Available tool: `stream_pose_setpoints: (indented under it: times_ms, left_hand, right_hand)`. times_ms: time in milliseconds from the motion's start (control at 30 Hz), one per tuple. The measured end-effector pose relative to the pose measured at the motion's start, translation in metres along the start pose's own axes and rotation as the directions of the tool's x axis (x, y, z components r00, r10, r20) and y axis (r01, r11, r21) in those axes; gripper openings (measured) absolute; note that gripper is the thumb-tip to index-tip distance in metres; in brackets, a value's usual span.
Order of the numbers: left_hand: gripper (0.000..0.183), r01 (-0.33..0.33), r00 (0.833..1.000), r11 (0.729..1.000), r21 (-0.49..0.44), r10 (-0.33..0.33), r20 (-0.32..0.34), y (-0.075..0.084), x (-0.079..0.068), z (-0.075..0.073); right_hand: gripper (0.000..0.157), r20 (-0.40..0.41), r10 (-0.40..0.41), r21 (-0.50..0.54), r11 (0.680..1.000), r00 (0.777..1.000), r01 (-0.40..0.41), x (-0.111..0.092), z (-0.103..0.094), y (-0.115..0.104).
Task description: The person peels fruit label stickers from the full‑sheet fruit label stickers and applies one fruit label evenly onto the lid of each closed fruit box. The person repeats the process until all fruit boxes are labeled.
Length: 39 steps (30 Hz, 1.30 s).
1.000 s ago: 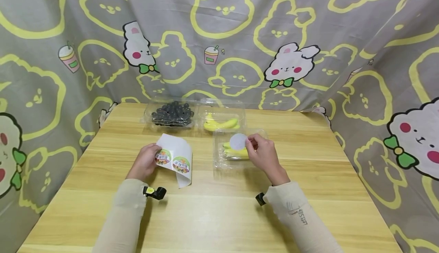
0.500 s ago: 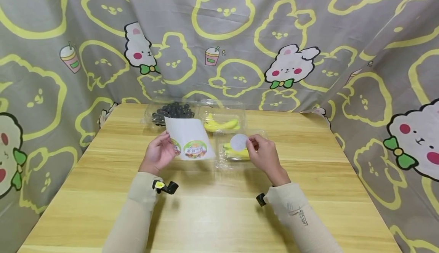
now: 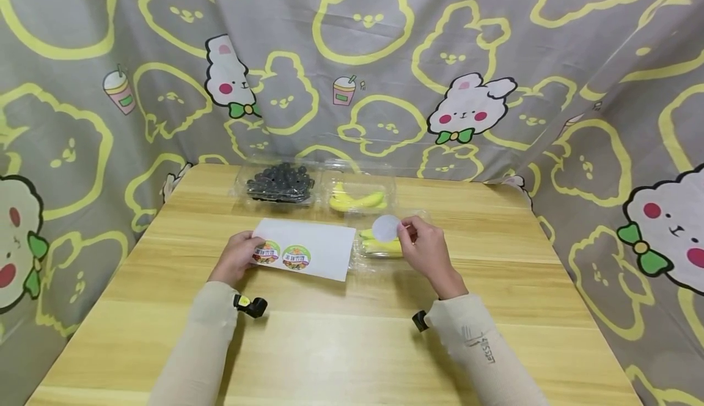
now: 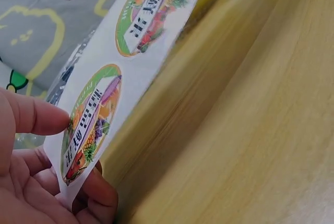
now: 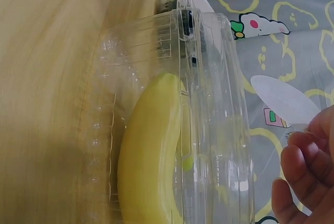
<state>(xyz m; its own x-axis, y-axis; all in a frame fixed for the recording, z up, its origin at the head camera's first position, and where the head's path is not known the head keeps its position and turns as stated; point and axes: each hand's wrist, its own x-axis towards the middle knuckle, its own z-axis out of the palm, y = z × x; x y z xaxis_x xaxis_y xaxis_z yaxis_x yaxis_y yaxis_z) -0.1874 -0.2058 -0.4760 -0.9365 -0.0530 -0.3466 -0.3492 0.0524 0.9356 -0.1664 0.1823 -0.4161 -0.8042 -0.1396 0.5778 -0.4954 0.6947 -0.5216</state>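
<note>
My left hand (image 3: 235,257) pinches the left edge of a white sticker sheet (image 3: 324,244), held out flat over the table. Two round fruit stickers (image 4: 91,125) are on it, one partly under my thumb. My right hand (image 3: 431,247) pinches a round sticker (image 3: 386,228) at its right edge, its plain whitish side towards the head camera. Just beneath and behind that sticker is a clear plastic clamshell box (image 5: 219,130) with bananas (image 5: 148,156) inside. The right wrist view shows the box close up, with the sticker (image 5: 284,98) to its right.
At the back of the wooden table (image 3: 341,345) stand two more clear clamshells, one holding dark grapes (image 3: 280,183), the other bananas (image 3: 354,201). A grey patterned curtain (image 3: 374,57) hangs behind the table and along both sides.
The sticker sheet was curled, then lifted and swung to the right; now it is lower and lies flatter. My left hand moved right and back left. My right hand has barely moved.
</note>
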Motion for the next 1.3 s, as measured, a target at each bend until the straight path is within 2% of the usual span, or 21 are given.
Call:
stream_pose_setpoints:
  times_ms: [167, 400, 533, 700, 800, 933, 1067, 1300]
  left_hand:
    - [0.041, 0.024, 1.000, 0.999, 0.024, -0.023, -0.014, 0.002, 0.000, -0.007]
    - [0.038, 0.048, 0.996, 0.997, 0.068, -0.042, -0.084, 0.004, 0.000, -0.019]
    - [0.039, 0.050, 0.990, 0.984, 0.169, -0.027, -0.136, 0.005, 0.000, -0.016]
    - [0.043, 0.041, 0.977, 0.936, 0.350, 0.035, -0.210, 0.005, -0.004, -0.009]
    - [0.045, 0.033, 0.966, 0.897, 0.441, 0.085, -0.246, 0.005, -0.007, -0.005]
    - [0.046, 0.046, 0.951, 0.854, 0.519, 0.121, -0.283, 0.005, -0.007, -0.003]
    - [0.045, 0.060, 0.939, 0.822, 0.566, 0.147, -0.312, 0.005, -0.005, -0.002]
    - [0.052, 0.070, 0.947, 0.787, 0.613, 0.142, -0.290, 0.003, -0.001, -0.002]
  right_hand:
    - [0.009, 0.000, 0.001, -0.002, 1.000, 1.000, -0.001, -0.002, -0.003, 0.002]
    - [0.009, -0.010, 0.005, -0.020, 1.000, 1.000, -0.005, -0.002, -0.008, 0.005]
    - [0.008, -0.021, 0.001, -0.021, 1.000, 1.000, -0.001, -0.002, -0.008, 0.007]
    - [0.008, -0.020, -0.019, -0.015, 1.000, 1.000, 0.018, -0.002, -0.006, 0.007]
    - [0.008, -0.022, -0.023, -0.024, 0.999, 1.000, 0.022, -0.003, -0.007, 0.007]
    - [0.008, -0.015, -0.011, -0.029, 1.000, 1.000, 0.011, -0.002, -0.009, 0.007]
    - [0.009, -0.005, -0.006, -0.024, 1.000, 1.000, 0.006, 0.000, -0.010, 0.009]
    - [0.009, -0.006, -0.001, -0.015, 1.000, 1.000, 0.001, -0.002, -0.010, 0.012]
